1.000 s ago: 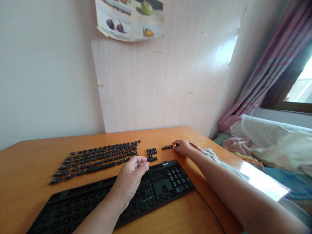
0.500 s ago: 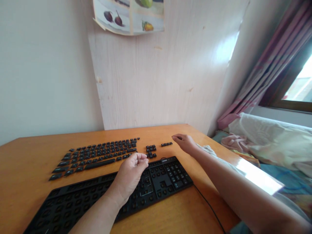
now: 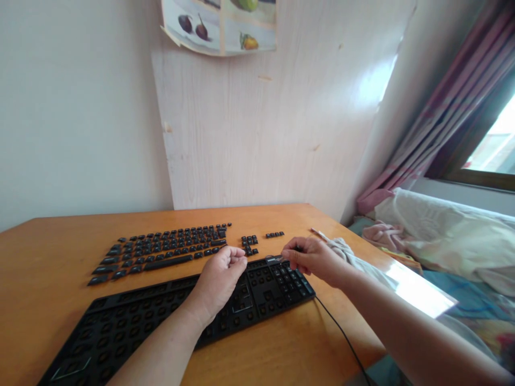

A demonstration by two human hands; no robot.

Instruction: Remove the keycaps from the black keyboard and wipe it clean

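Black keyboard (image 3: pixel 267 296) lying at a slant on an orange table (image 3: pixel 257 364), mostly bare sockets, with number-pad caps (image 3: pixel 292 284) fitted at the right end. Behind it, loose caps (image 3: pixel 169 244) laid out in rows; to their right, a smaller cluster (image 3: pixel 249 241); further right, a short row of four (image 3: pixel 275 234). Right hand (image 3: pixel 316 260) over the keyboard's far right corner, thumb and forefinger pinched on a dark piece (image 3: pixel 298 248) (mostly hidden, too small to name). Left hand (image 3: pixel 217 279) over the keyboard's middle, thumb and fingers curled close together; impossible to tell whether around anything.

Possible trouble: dropping the dark piece, given so slight a pinch, perhaps into an open socket. Easy, too, to nudge the cluster just beyond the left fingertips and spoil its order. Likely to scatter the row of four with a careless sweep of the right fingers, small and loose as it looks. Worth minding also: the cable (image 3: pixel 341 329), trailing towards the near edge close beside the right forearm; if snagged, able to twist the keyboard beneath both hands.
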